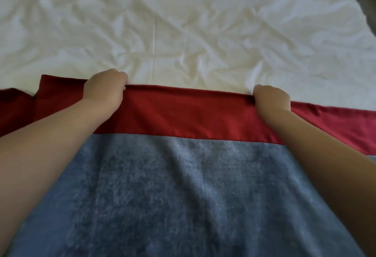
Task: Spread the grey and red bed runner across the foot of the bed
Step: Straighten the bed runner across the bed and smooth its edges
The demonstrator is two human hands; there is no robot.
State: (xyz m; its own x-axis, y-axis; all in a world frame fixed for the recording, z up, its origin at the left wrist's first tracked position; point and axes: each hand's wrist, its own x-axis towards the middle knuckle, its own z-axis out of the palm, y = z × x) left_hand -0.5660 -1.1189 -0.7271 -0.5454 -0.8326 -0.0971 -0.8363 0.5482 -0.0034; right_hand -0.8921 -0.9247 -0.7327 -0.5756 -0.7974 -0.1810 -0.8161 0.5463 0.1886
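The bed runner [183, 175] lies across the near part of the bed [183, 22], its grey field nearest the camera and its red band [183, 110] along the far edge, against the wrinkled white sheet. The left hand [105, 86] grips that red edge with curled fingers. The right hand [271, 98] grips the same edge, well apart from the left. The runner's left end is folded over.

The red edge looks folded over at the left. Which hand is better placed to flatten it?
Probably the left hand: it grips the runner by its red edge just beside that fold, while the right hand grips the same edge far along on the other side.
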